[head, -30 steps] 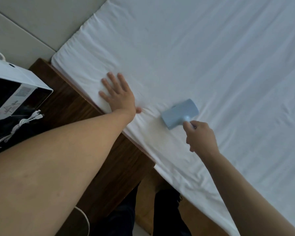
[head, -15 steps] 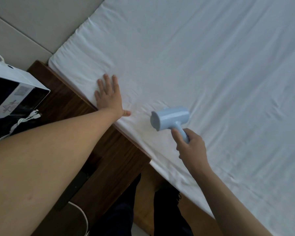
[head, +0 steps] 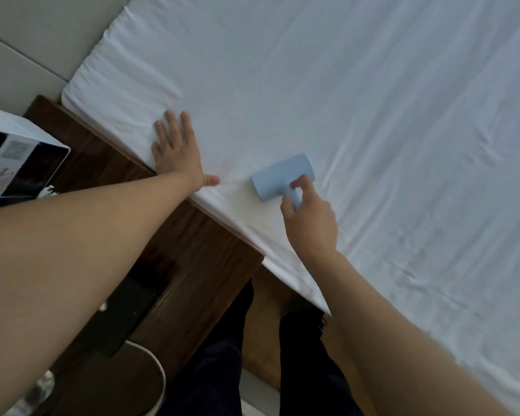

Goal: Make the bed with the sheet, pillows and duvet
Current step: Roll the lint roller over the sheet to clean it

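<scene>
My left hand (head: 177, 154) lies spread, pinning the sheet (head: 342, 115); right grip (head: 308, 220) pinches the roller (head: 282, 178). Risk: rolling could bunch fabric at frame centre.

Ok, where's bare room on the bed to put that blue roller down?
The sheet lies bare beyond the roller, toward the far side. It is crowded at the near edge, where the left hand presses beside the right hand.

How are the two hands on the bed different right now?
The left hand lies flat, fingers straight, pressing the white sheet near the mattress edge. The right hand is curled, gripping the handle of the light blue roller. The left holds nothing; the right holds a tool. Both are bare.
</scene>
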The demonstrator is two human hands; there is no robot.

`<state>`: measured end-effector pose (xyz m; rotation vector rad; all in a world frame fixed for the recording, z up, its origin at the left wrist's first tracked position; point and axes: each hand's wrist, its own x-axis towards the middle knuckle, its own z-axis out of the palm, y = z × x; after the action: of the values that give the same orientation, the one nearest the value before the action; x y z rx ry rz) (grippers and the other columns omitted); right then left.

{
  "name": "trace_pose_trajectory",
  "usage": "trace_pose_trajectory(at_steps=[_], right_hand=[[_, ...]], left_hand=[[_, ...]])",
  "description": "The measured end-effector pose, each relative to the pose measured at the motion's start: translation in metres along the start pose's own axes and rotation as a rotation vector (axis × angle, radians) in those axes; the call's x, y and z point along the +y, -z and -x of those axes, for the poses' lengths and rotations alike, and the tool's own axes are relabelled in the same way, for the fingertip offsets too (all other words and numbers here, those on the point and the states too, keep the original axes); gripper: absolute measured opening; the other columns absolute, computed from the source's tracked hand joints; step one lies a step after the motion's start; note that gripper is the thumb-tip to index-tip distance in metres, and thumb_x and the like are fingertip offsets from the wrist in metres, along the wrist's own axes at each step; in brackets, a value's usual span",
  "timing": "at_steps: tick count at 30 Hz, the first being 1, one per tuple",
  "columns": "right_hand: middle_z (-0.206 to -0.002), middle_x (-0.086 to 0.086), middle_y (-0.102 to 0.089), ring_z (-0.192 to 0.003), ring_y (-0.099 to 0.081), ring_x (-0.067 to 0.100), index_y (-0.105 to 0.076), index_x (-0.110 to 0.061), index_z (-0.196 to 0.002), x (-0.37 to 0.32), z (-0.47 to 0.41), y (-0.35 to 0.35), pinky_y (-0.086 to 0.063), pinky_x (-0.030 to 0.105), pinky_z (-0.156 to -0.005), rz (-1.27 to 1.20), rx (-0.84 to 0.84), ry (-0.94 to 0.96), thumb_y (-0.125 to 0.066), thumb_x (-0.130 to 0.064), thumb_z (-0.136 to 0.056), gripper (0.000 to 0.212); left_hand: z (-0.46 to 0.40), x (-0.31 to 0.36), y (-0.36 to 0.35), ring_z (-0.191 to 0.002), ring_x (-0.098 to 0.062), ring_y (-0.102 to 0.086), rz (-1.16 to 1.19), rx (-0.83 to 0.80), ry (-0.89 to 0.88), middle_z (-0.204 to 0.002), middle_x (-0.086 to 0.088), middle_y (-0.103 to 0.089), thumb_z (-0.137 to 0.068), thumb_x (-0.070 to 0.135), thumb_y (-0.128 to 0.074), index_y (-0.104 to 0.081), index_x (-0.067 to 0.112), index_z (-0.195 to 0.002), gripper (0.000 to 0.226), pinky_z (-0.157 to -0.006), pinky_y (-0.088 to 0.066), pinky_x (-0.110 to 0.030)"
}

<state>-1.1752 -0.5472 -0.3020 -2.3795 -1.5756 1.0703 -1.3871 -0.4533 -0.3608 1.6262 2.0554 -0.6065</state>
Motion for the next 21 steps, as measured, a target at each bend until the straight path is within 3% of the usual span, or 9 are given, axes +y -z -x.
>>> trace_pose_trajectory(at_steps=[9,14,17,21], right_hand=[[-0.067,-0.006,-0.053,-0.059,-0.053,0.011,-0.048,-0.031,-0.123,0.101,0.107,0.007,-0.035,0.031,-0.050,0.060,-0.106,-0.173,-0.054,-0.030,-0.097,0.027],[-0.068,-0.004,-0.056,-0.062,-0.056,0.012,-0.051,-0.032,-0.118,0.113,0.131,0.010,-0.045,0.037,-0.057,-0.020,-0.095,-0.277,-0.055,-0.029,-0.096,0.023],[-0.060,0.000,-0.059,-0.053,-0.060,0.018,-0.052,-0.038,-0.113,0.112,0.135,0.014,-0.053,0.043,-0.053,-0.120,-0.053,-0.312,-0.055,-0.031,-0.094,0.020],[-0.054,-0.003,-0.048,-0.044,-0.049,0.011,-0.053,-0.037,-0.109,0.088,0.117,0.029,-0.046,0.040,-0.045,-0.264,0.063,-0.257,-0.057,-0.027,-0.096,0.017]], left_hand=[[0.004,0.003,0.000,-0.149,-0.038,0.017,-0.019,-0.006,0.009,-0.160,-0.016,0.028,-0.068,0.054,-0.083,0.026,0.013,-0.152,0.144,-0.122,-0.008,-0.051],[0.009,0.009,-0.004,-0.149,-0.039,0.015,-0.037,0.005,0.023,-0.160,-0.018,0.025,-0.074,0.051,-0.080,0.024,0.007,-0.152,0.137,-0.122,-0.009,-0.051],[0.011,0.013,-0.008,-0.149,-0.041,0.013,-0.051,0.015,0.039,-0.161,-0.018,0.023,-0.077,0.049,-0.078,0.021,0.005,-0.152,0.132,-0.121,-0.011,-0.050],[0.012,0.015,-0.011,-0.149,-0.042,0.011,-0.061,0.024,0.042,-0.161,-0.019,0.022,-0.078,0.049,-0.077,0.019,0.003,-0.153,0.130,-0.121,-0.013,-0.051]])
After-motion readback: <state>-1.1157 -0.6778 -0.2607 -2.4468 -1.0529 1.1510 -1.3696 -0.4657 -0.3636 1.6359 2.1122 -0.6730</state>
